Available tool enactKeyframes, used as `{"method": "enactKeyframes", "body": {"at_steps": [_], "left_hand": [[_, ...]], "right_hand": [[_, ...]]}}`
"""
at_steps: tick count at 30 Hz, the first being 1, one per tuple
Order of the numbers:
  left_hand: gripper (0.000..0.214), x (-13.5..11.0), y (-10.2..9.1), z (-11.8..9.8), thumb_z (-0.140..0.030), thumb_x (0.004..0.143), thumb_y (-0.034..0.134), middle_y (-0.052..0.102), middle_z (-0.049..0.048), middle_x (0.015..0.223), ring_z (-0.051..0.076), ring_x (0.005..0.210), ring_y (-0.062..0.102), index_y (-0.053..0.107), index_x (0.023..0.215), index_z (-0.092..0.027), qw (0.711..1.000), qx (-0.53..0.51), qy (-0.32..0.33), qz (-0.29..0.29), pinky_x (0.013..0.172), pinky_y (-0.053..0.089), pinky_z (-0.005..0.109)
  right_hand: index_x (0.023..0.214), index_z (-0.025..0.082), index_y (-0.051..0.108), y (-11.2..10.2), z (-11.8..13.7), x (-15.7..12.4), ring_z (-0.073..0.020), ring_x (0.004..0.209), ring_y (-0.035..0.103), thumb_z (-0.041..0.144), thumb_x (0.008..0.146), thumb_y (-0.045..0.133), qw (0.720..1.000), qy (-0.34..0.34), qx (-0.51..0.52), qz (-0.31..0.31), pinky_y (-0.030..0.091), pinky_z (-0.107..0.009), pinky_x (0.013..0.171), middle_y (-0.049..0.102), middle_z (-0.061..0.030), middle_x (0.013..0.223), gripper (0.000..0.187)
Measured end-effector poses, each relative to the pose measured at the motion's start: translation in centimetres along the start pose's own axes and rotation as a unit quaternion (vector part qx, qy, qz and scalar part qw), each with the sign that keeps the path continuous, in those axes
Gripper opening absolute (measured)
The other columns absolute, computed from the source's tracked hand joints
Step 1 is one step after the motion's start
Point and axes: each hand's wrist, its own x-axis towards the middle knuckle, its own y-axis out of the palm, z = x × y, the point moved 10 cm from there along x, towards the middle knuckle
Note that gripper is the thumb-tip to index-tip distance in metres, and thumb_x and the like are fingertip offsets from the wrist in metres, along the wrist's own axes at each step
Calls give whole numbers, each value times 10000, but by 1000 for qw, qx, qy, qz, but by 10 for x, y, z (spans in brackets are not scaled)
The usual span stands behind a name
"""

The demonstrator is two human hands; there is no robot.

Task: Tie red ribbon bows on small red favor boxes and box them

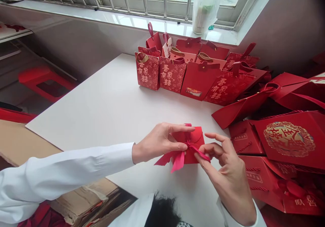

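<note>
Left hand (pixel 158 142): laid over the small red box (pixel 198 135), fingers stretched across its top, thumb tip against the knot (pixel 188 145). Can't tell if it pinches anything, fingers partly hidden. Ribbon (pixel 178 162): two pink tails hang loose from under that thumb, over the box's near left side. Box sits on the tabletop (pixel 101 112), toward me, between my hands, flap down. Right hand (pixel 227 166): thumb and index clamped on the ribbon just right of the knot, other fingers lifted.

Done, by my read: box closed, ribbon on it, knot formed. Left: right side of the tie is in my fingers and not set; tails not straightened.

Counts, left to right:
- red stool (pixel 31 76): 1, beyond the tabletop's left edge
- box between my hands: 1; ribbon on it: 1, with 2 tails on the left
- standing carrier boxes (pixel 172 76), back edge: 4 in the front row (3 with pale lettering, 1 with a small picture); about 8 behind, overlaps spoil it
- plastic bag (pixel 206 7), windowsill: 1
- piled red boxes (pixel 321 142), right: at least 4, one with a gold medallion; can't count exactly
</note>
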Motion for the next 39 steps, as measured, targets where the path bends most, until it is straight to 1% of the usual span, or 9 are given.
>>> {"method": "enactKeyframes", "body": {"at_steps": [4,9,14,18,21,24,28,32,39], "left_hand": [[247,-2,-1,0,-251,842,595,655,86,1009,176,795,656,692,1022,-113,999,4,17,-28,668,547,256],[264,-7,0,3,-186,815,616,640,67,1015,125,681,632,671,1069,-140,998,-16,28,-59,624,547,245],[229,-13,-6,-6,-226,826,620,659,28,873,101,683,581,687,1033,-157,990,67,54,-108,596,494,195],[240,-15,-11,-18,-264,841,607,666,15,927,64,603,531,664,1061,-188,979,147,67,-126,515,440,176],[196,-15,-14,-23,-276,837,611,622,-25,710,56,502,447,660,1006,-190,965,216,66,-136,479,394,189],[132,-17,-17,-36,-253,819,628,572,-12,692,99,621,485,671,922,-182,932,300,112,-170,593,423,228],[156,-17,-12,-47,-275,795,665,569,52,966,179,931,492,698,936,-217,895,371,177,-174,811,425,303],[105,-9,-1,-36,-300,811,655,592,52,989,210,1016,462,713,848,-220,904,382,159,-106,886,394,341],[50,-4,-2,-26,-244,799,641,595,24,914,209,982,462,680,793,-213,921,365,100,-98,845,369,346]], "right_hand": [[1125,268,478,-4,-8,2,-123,644,548,298,828,592,1000,7,16,0,419,-170,462,606,29,750,320],[1082,274,531,-6,-10,8,-144,693,561,287,844,564,1000,-4,26,-6,498,-250,627,594,17,783,241],[1074,290,539,-7,-15,12,-150,682,557,298,840,566,1000,8,13,-26,487,-254,587,598,19,790,236],[1074,301,538,-7,-17,11,-149,711,572,297,827,580,999,13,10,-33,485,-258,624,610,28,813,251],[1066,298,547,-7,-16,11,-140,706,569,282,827,581,999,16,8,-34,476,-255,642,614,35,818,242],[1051,294,559,-7,-13,11,-125,697,562,258,830,581,999,9,7,-36,462,-238,641,616,46,819,225],[966,285,590,-6,-4,11,-100,703,562,227,840,575,999,-19,-5,-33,445,-208,654,625,65,831,140],[924,275,599,-4,1,12,-93,684,552,207,847,572,999,-35,-5,-29,440,-202,640,626,72,820,106],[811,241,642,-2,3,16,-119,689,574,155,822,578,998,-52,27,-31,444,-223,630,628,42,757,108]]}}
